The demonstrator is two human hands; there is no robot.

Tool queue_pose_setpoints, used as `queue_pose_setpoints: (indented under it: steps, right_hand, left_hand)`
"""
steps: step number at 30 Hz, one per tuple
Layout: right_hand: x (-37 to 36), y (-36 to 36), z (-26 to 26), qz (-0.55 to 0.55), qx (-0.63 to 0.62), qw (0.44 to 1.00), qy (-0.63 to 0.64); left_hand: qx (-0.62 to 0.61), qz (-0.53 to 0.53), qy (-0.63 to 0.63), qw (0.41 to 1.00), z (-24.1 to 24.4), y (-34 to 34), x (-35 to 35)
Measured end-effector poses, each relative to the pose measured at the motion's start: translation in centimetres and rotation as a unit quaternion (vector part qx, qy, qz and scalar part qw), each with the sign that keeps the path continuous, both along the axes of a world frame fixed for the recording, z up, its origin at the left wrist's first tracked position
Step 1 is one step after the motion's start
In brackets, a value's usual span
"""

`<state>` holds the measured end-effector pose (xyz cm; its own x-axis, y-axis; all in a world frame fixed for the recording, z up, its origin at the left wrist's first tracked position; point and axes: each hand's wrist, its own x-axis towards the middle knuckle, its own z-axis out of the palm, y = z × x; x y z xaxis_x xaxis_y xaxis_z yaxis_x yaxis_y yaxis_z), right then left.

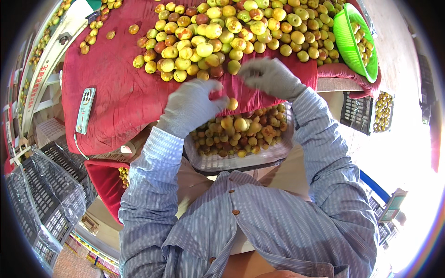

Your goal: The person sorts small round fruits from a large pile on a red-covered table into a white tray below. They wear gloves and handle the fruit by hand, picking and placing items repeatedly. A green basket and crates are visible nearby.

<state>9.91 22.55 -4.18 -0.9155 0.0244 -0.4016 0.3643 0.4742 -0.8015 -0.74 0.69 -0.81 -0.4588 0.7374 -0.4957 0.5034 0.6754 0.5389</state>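
Note:
Both my hands wear grey gloves. My left hand (193, 106) is over the front edge of a red cloth-covered table (118, 93), thumb and forefinger apart. A single jujube (232, 104) is at its thumb tip; whether they touch is unclear. My right hand (273, 76) is just in front of the pile, fingers curved around a gap with no fruit visible in it. Both palms are mostly hidden. Yellow-green and reddish jujubes (215, 33) are heaped beyond my hands. Below the table edge, a plastic-lined crate (240, 162) holds more jujubes (240, 133).
A green plastic basket (342, 38) with jujubes tilts at the table's right corner. On the left lies a phone (86, 110) with a cable. Black crates (45, 187) stand lower left, another crate (356, 113) at right. A white machine frame (52, 62) borders the table's left side.

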Motion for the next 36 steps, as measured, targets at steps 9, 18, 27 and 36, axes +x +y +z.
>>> queue_pose_setpoints:
  steps: [9,18,27,36]
  right_hand:
    - [-1.9,0.6,-1.0,-0.095,0.305,0.94,0.124]
    - [-0.5,-0.2,-1.1,0.024,0.271,0.962,0.015]
    - [2.2,5.0,0.4,-0.042,0.158,0.985,0.05]
    - [1.9,3.7,-2.6,-0.062,0.149,0.986,0.05]
  left_hand:
    - [0.129,0.098,0.223,0.961,-4.5,1.4,-0.9]
    - [-0.008,-0.095,0.183,0.978,-2.1,2.5,1.2]
    - [0.148,0.131,0.134,0.971,-1.3,-2.1,-4.6]
    - [0.033,0.097,0.146,0.984,-3.9,-1.9,-3.6]
